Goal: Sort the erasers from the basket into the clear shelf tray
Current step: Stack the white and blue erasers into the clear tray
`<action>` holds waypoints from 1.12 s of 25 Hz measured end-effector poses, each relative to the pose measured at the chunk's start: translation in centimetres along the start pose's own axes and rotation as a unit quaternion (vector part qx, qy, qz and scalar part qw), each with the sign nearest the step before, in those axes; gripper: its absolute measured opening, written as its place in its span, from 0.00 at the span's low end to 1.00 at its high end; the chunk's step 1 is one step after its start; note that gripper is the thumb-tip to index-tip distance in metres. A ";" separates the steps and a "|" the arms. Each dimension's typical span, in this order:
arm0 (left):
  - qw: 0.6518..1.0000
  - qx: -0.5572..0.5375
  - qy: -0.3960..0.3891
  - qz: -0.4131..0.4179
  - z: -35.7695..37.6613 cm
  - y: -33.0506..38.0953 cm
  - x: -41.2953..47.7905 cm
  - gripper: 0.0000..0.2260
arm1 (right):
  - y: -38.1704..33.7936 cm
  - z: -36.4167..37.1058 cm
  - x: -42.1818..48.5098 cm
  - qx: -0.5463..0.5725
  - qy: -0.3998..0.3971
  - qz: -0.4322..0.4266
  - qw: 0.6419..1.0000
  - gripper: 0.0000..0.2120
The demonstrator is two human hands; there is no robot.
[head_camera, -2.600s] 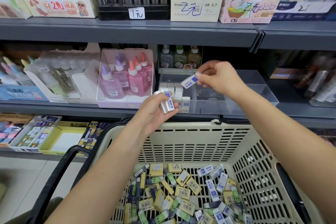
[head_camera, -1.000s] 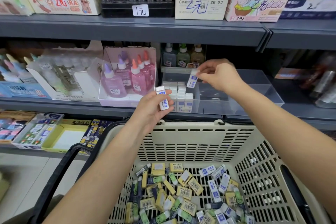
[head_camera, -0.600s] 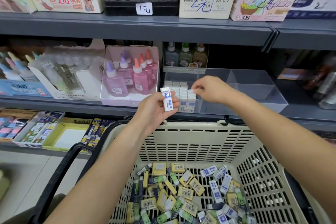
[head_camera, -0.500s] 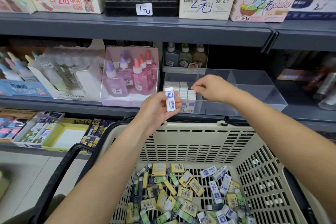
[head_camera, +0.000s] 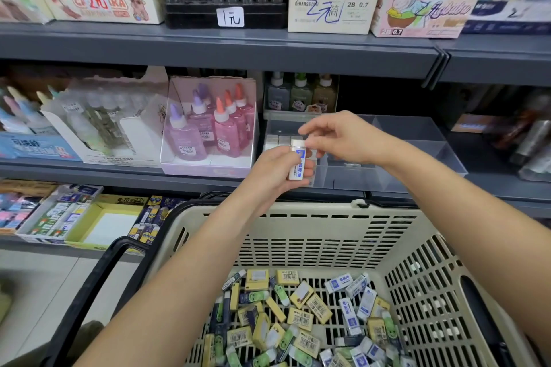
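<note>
My left hand (head_camera: pixel 272 170) holds a white eraser with a blue label (head_camera: pixel 297 164) upright, in front of the clear shelf tray (head_camera: pixel 417 124). The thumb and forefinger of my right hand (head_camera: pixel 343 137) pinch the top end of that same eraser. A row of white erasers (head_camera: pixel 277 140) stands in the tray's left compartment, partly hidden by my hands. The beige basket (head_camera: pixel 298 210) sits below, and on its bottom lies a pile of mixed erasers (head_camera: pixel 298 322) in yellow, green and white-and-blue wrappers.
A pink box of glue bottles (head_camera: pixel 208 128) stands just left of the tray. Small bottles (head_camera: pixel 301 92) sit behind the tray. The tray's right compartments hold nothing. A grey shelf (head_camera: pixel 238 50) with pen boxes runs overhead. The basket's black handle (head_camera: pixel 89 277) hangs at its left.
My right hand lowered its eraser into the tray's left compartment, let it go, then came back to the eraser in my left hand. My left hand rose slightly toward the tray.
</note>
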State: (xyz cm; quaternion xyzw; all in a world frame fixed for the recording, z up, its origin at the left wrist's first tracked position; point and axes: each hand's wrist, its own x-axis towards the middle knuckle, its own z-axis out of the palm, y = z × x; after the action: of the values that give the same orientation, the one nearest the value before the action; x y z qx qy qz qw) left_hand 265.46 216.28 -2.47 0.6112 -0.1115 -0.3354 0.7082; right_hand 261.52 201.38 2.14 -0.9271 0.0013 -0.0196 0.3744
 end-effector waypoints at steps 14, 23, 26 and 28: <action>0.906 0.314 0.220 0.177 -4.0 -2.3 1.0 0.10 | 3.5 1.6 2.9 -0.268 -0.027 0.101 0.958 0.11; 0.920 0.297 0.203 0.154 -4.1 -3.5 1.7 0.11 | 0.9 0.2 5.7 -0.199 -0.199 0.253 0.926 0.11; 0.925 0.294 0.187 0.155 -4.2 -3.5 1.5 0.11 | 0.5 0.1 6.1 -0.163 -0.212 0.303 0.914 0.09; 0.925 0.292 0.188 0.158 -4.2 -3.5 1.4 0.10 | 0.3 0.1 6.0 -0.150 -0.222 0.307 0.913 0.09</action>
State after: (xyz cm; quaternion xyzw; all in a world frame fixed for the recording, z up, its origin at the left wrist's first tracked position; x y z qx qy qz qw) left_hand 267.71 218.67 -7.06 0.8171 -0.1643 -0.0511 0.5502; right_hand 267.48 201.10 2.05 -0.9067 0.2057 0.3028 0.2094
